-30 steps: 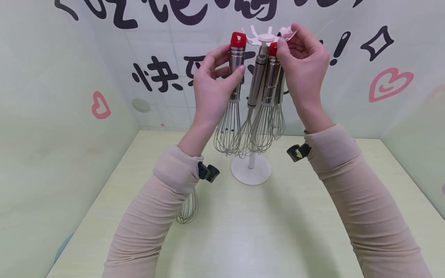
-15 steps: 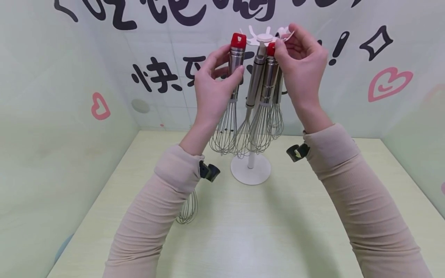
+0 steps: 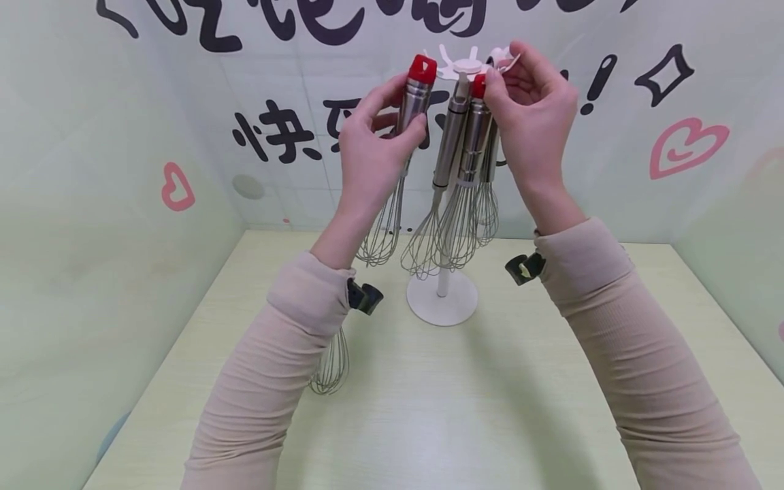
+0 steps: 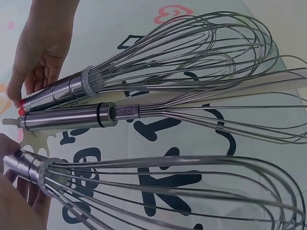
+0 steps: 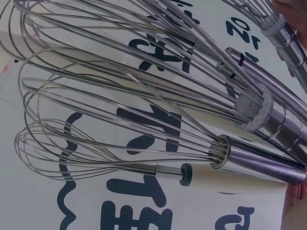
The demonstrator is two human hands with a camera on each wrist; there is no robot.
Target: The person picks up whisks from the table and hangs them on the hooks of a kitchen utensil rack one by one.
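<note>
My left hand [image 3: 375, 153] grips the steel handle of a red-capped whisk [image 3: 415, 95], thumb in front and fingers behind. It tilts left beside the white hanging stand [image 3: 442, 303], its wire balloon apart from the others. The left wrist view shows this whisk [image 4: 29, 165] lowest in the picture. At the stand's top, my right hand [image 3: 535, 122] pinches one of the upturned hooks, thumb close to the red cap of a hanging whisk [image 3: 474, 139]. Between the hands another steel whisk [image 3: 450, 143] hangs. Several whisks, including a smaller one [image 5: 172, 172], crowd together in the right wrist view.
Another whisk's wire end [image 3: 331, 364] shows on the pale wooden table [image 3: 429, 408], its handle hidden under my left forearm. A printed backdrop [image 3: 294, 190] stands close behind the stand, with side walls at left and right.
The whisk in my left hand has tilted, its wire end swinging left away from the hanging whisks. The stand's top shifted slightly left earlier; my right hand keeps its hold there.
</note>
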